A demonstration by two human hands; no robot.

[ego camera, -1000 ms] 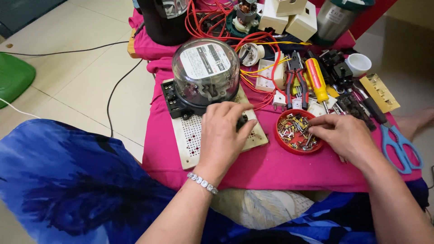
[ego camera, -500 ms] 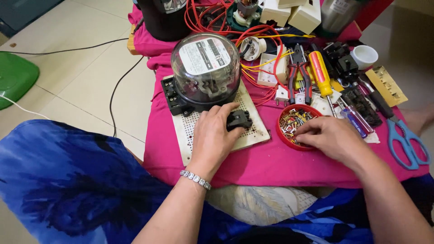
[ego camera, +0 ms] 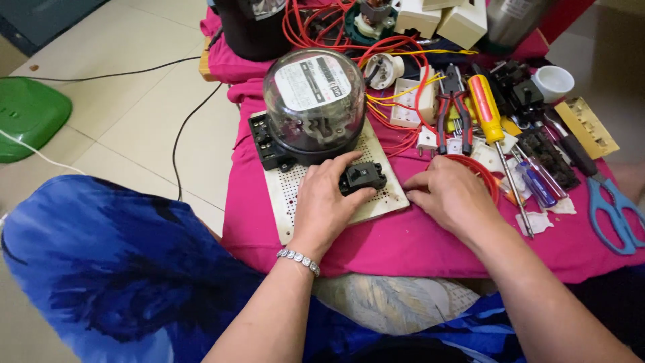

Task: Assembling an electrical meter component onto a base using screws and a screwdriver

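My left hand rests on a white perforated board and grips a small black breaker-like block between thumb and fingers. Behind it on the board stands a round electricity meter with a clear dome. My right hand lies palm down over a red bowl of small parts, fingers curled toward the board's right edge; what it holds is hidden. A bracelet circles my left wrist.
A pink cloth covers the low table. Right of the bowl lie a yellow-handled screwdriver, red pliers, blue scissors and a white cup. Red wires tangle at the back. A green object sits on the floor.
My right hand moved left from the red bowl's right side to cover it. My left hand shifted on the board and closed around the black block.
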